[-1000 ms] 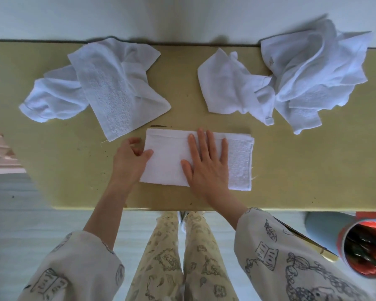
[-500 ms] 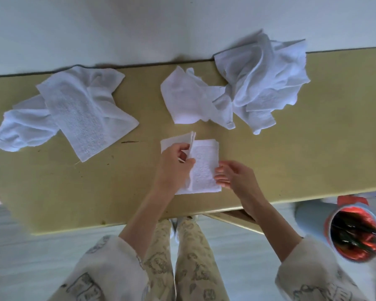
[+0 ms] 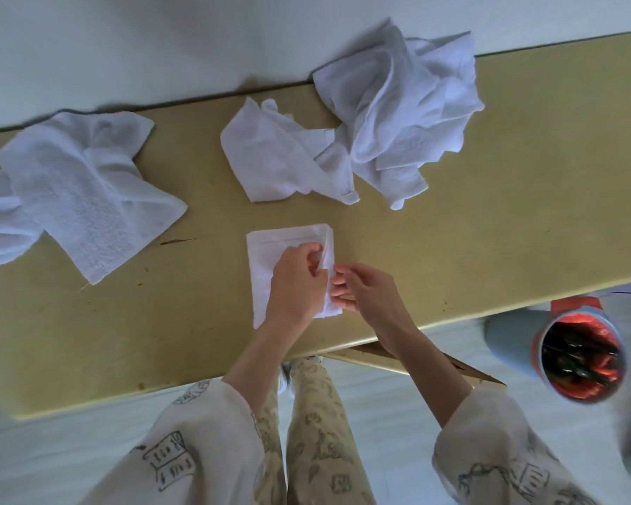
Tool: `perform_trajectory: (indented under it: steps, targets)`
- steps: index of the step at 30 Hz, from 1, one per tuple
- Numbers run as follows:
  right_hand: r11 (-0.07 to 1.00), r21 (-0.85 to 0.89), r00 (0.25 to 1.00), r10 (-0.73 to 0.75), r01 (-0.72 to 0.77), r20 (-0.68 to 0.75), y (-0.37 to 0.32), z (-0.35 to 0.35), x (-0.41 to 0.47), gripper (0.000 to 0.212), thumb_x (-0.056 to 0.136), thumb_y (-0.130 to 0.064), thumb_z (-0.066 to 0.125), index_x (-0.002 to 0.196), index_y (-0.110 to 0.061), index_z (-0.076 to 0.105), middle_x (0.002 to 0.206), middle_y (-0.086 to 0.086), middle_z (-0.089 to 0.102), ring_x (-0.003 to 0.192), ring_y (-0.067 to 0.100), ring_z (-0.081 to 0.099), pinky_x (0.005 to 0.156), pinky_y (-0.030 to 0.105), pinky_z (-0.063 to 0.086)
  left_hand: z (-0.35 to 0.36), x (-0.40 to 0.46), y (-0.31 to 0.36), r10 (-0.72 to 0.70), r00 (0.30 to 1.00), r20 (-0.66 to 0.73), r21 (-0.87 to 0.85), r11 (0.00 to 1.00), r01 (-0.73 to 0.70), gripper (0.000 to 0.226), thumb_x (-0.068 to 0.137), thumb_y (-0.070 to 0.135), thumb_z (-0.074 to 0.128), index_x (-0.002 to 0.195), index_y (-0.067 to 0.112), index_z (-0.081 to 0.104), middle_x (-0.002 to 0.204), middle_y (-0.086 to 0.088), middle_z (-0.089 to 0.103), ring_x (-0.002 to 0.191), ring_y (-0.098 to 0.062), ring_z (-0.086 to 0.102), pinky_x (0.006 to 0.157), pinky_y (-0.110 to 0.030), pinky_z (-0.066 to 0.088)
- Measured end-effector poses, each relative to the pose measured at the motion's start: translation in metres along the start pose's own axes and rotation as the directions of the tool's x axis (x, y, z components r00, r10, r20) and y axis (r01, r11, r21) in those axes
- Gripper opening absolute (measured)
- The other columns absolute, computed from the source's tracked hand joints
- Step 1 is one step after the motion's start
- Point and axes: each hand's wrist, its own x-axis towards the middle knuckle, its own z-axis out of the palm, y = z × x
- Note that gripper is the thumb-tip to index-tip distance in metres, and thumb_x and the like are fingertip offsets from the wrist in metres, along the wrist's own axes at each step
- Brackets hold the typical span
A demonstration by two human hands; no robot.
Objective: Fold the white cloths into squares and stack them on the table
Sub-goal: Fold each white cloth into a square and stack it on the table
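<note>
Head cam: I see the folded cloth [image 3: 270,256] near the table's [image 3: 525,231] front edge. Left hand [image 3: 297,286] lies on it, fingers pinching its right edge. Right hand [image 3: 367,291] just beside, fingertips [image 3: 337,278] curled, touching that edge; grip unclear.

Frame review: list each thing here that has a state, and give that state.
Folded cloth: folded, flat on table, both hands at its right edge.
Left hand: pinches the cloth edge.
Right hand: fingers curled at the edge.
Left cloths: unfolded, crumpled.
Right cloths: unfolded, heaped.
Bin: open, lined.
</note>
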Motion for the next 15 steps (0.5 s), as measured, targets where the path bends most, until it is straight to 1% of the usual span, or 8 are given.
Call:
perform_trajectory:
  steps: [4,5,7,8,9,11,13,15]
  targets:
    - [0.996,-0.074,0.999,-0.047,0.045,-0.02,-0.001,0.0,-0.001,0.028,0.092,-0.011,0.047,0.079,-0.026,0.067,0.08,0.0,0.071,0.08,0.018,0.068,0.083,0.045,0.055,-0.003,-0.002,0.0,0.013,0.998,0.069,-0.097,0.995,-0.006,0.033,0.089,0.006,0.053,0.122,0.013,0.055,0.109,0.0,0.062,0.088,-0.008,0.056,0.068,0.003,0.037]
    - [0.993,-0.1,0.998,-0.059,0.055,-0.038,0.0,0.0,0.0,0.026,0.091,-0.012,0.049,0.079,-0.027,0.067,0.082,0.001,0.072,0.081,0.019,0.069,0.083,0.046,0.055,-0.005,-0.003,0.0,0.027,0.996,0.08,-0.129,0.991,-0.017,0.034,0.09,0.004,0.051,0.123,0.013,0.055,0.108,0.002,0.062,0.091,-0.01,0.058,0.072,0.002,0.04]
    - [0.993,-0.11,0.995,-0.056,0.048,-0.079,0.001,0.002,0.002,0.016,0.088,-0.015,0.055,0.08,-0.025,0.065,0.083,0.003,0.071,0.082,0.022,0.069,0.083,0.047,0.054,-0.011,-0.007,-0.005,0.063,0.997,0.04,-0.205,0.977,-0.054,0.036,0.09,-0.002,0.046,0.122,0.012,0.056,0.103,0.002,0.063,0.091,-0.015,0.062,0.085,-0.018,0.05]
    - [0.993,-0.108,0.994,-0.05,0.039,-0.097,0.001,0.003,0.003,0.009,0.086,-0.017,0.059,0.081,-0.023,0.064,0.082,0.004,0.071,0.081,0.023,0.068,0.083,0.047,0.054,-0.014,-0.01,-0.009,0.079,0.997,-0.008,-0.232,0.969,-0.078,0.037,0.089,-0.004,0.043,0.12,0.011,0.057,0.1,0.002,0.062,0.088,-0.015,0.062,0.087,-0.03,0.052]
    - [0.993,-0.115,0.993,-0.046,0.034,-0.109,0.001,0.004,0.004,0.003,0.084,-0.019,0.062,0.082,-0.021,0.064,0.081,0.003,0.07,0.082,0.023,0.068,0.083,0.047,0.054,-0.018,-0.012,-0.015,0.099,0.993,-0.063,-0.238,0.965,-0.112,0.037,0.09,-0.006,0.042,0.119,0.011,0.057,0.1,0.002,0.062,0.087,-0.013,0.062,0.087,-0.034,0.052]
    - [0.985,-0.169,0.992,-0.055,0.035,-0.111,-0.001,0.007,0.006,0.004,0.082,-0.02,0.066,0.084,-0.019,0.063,0.079,-0.003,0.067,0.082,0.02,0.067,0.084,0.044,0.054,-0.026,-0.018,-0.027,0.186,0.966,-0.18,-0.145,0.966,-0.213,0.035,0.091,-0.006,0.042,0.117,0.01,0.058,0.104,0.0,0.062,0.09,-0.008,0.059,0.088,-0.023,0.049]
    - [0.971,-0.233,0.993,-0.073,0.049,-0.095,-0.004,0.008,0.007,0.005,0.083,-0.018,0.065,0.085,-0.019,0.061,0.079,-0.006,0.065,0.082,0.019,0.066,0.083,0.042,0.054,-0.033,-0.025,-0.04,0.314,0.915,-0.254,0.064,0.949,-0.308,0.033,0.091,-0.005,0.042,0.115,0.009,0.06,0.11,-0.002,0.062,0.099,-0.01,0.055,0.09,-0.013,0.041]
    - [0.965,-0.257,0.993,-0.076,0.051,-0.089,-0.005,0.009,0.008,0.006,0.083,-0.015,0.063,0.083,-0.02,0.06,0.081,-0.003,0.066,0.083,0.021,0.066,0.082,0.044,0.054,-0.036,-0.025,-0.055,0.47,0.854,-0.222,0.301,0.867,-0.398,0.033,0.09,0.0,0.039,0.115,0.008,0.06,0.114,-0.005,0.062,0.108,-0.017,0.052,0.093,-0.019,0.04]
